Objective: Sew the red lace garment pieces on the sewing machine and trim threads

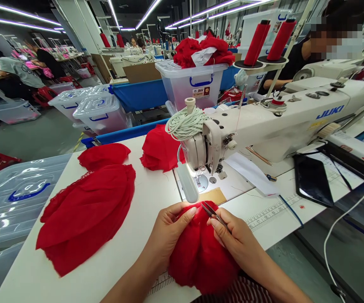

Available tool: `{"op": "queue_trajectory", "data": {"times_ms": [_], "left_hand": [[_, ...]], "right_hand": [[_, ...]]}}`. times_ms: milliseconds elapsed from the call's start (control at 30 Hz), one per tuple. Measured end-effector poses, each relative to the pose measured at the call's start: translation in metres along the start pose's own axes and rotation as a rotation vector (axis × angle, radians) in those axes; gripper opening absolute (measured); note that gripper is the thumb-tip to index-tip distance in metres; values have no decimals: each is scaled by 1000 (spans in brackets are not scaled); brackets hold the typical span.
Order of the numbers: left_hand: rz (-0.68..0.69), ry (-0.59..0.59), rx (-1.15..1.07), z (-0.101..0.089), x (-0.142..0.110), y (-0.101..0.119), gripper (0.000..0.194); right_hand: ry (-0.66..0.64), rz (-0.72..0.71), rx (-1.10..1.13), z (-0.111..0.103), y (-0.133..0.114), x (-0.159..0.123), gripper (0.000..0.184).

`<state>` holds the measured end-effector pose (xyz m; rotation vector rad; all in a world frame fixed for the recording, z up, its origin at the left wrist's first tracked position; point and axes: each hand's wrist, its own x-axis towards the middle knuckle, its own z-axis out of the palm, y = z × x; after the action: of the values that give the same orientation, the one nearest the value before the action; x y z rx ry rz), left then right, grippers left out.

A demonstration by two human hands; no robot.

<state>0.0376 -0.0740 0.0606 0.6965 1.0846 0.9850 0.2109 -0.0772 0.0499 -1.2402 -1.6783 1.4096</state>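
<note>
Near the table's front edge, my left hand (pixel 171 227) pinches the upper edge of a red piece of fabric (pixel 201 256), thumb on top. My right hand (pixel 229 235) is closed around dark metal tweezers (pixel 216 216), whose tips touch the fabric's top edge beside my left thumb. The red cloth hangs in soft folds below both hands. Just beyond them stands a white sewing machine (pixel 258 126), its needle area lit by a small lamp (pixel 186 183). More red fabric pieces (pixel 90 214) lie stacked on the table at the left.
Another red cloth (pixel 161 147) lies by the machine head. At the right are a black phone (pixel 313 179) and a white paper strip (pixel 251 172). A clear box (pixel 193 82) heaped with red fabric stands behind, and a lidded box (pixel 20 198) is at the left. A co-worker (pixel 298 54) sits at the back right.
</note>
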Motion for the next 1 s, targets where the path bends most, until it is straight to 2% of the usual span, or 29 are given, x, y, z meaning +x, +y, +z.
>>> {"op": "queue_trajectory", "data": {"times_ms": [333,533,767,867,1000], "left_hand": [[4,-53,12,4,-1,3,21],[26,-65,65,4,-2,1,19],[27,-49,78,1,-1,-1,22],[52,-27,118,2,-2,-1,22],[83,-6,149,4,-2,-2,20]], "right_hand": [[-12,36,126,2,2,-2,32],[0,107,212,2,-3,3,47],[185,4,230,2,2,2,42],[219,-37,236,6,2,2,32],[374,6,205,11,-4,8,26]]}}
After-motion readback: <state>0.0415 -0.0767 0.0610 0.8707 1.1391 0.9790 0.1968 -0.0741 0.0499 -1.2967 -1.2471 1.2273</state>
